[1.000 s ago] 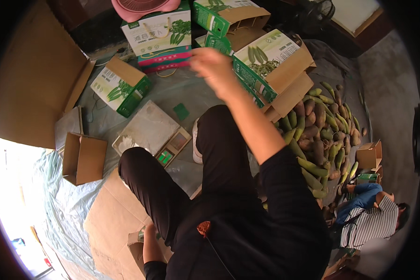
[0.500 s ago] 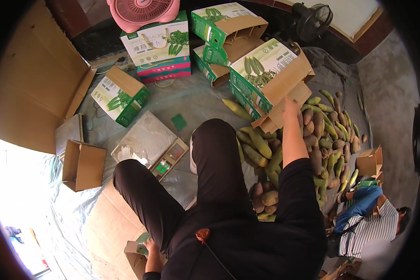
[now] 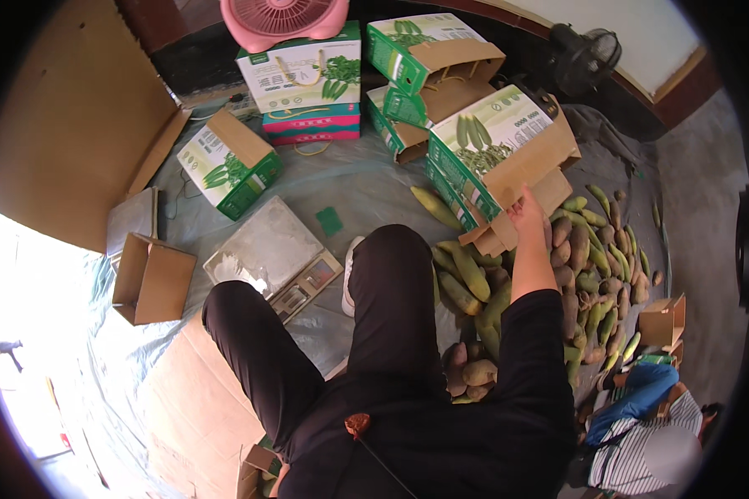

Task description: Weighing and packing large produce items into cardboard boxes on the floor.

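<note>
The right hand (image 3: 529, 213), its grip indeterminable, is at the cardboard flap (image 3: 551, 190) of the green-and-white radish carton (image 3: 495, 137), which remains unclosed beside loose, unboxed green radishes (image 3: 472, 276), while the left hand (image 3: 282, 479), mostly hidden and likewise indeterminable, adjoins an open carton (image 3: 249, 474).

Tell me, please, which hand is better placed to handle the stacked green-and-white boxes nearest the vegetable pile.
Probably the right hand: it is at the cardboard flaps of the stacked boxes, while the left hand, mostly hidden, is at the picture's lower edge beside a carton.
</note>
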A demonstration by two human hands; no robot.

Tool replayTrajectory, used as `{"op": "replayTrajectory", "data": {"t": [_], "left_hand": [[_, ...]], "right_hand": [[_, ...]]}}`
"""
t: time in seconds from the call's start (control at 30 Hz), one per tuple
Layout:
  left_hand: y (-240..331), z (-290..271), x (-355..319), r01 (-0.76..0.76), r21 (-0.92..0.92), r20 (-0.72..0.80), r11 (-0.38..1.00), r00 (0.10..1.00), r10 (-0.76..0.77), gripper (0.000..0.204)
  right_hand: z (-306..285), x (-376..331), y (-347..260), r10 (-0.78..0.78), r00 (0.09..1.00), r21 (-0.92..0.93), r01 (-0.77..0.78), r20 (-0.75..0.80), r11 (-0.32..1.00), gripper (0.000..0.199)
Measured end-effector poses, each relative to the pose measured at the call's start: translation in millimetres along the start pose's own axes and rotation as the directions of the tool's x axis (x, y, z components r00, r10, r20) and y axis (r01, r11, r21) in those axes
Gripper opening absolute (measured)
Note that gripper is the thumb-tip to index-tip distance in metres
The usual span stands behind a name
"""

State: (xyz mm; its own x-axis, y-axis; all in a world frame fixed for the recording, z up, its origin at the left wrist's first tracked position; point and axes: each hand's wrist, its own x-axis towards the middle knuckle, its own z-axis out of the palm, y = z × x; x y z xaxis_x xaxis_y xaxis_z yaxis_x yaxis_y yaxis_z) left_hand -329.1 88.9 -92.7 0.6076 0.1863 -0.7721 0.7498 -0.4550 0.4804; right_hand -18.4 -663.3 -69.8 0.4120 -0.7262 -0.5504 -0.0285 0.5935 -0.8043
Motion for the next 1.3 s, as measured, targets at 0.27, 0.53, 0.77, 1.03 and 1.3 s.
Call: {"op": "replayTrajectory", "data": {"t": [0.27, 0.53, 0.77, 1.03, 1.3], "left_hand": [[48, 12, -39, 0.183, -0.856, 0.102, 0.484, 0.977, -0.189, 0.037], [22, -57, 90, -0.182, -0.791, -0.264, 0.584, 0.963, -0.058, 0.033], [108, -112, 70, -0.492, -0.610, -0.526, 0.621, 0.838, 0.146, 0.033], [264, -135, 19, -0.793, -0.231, -0.728, 0.564, 0.526, 0.440, 0.029], [337, -108, -21, -0.803, 0.423, -0.565, 0.419, 0.128, 0.815, 0.029]], "right_hand": [[24, 17, 7, -0.026, 0.963, 0.100, -0.001, 0.268, 0.995, 0.042], [46, -10, -33, -0.011, 0.971, 0.157, -0.027, 0.240, 0.987, 0.035], [47, -90, -53, -0.134, 0.940, 0.228, 0.063, 0.315, 0.972, 0.031], [106, -256, -53, -0.471, 0.778, 0.095, 0.478, 0.415, 0.873, 0.036], [180, -307, 7, -0.304, 0.203, -0.065, 0.910, 0.931, 0.409, 0.020]]}}
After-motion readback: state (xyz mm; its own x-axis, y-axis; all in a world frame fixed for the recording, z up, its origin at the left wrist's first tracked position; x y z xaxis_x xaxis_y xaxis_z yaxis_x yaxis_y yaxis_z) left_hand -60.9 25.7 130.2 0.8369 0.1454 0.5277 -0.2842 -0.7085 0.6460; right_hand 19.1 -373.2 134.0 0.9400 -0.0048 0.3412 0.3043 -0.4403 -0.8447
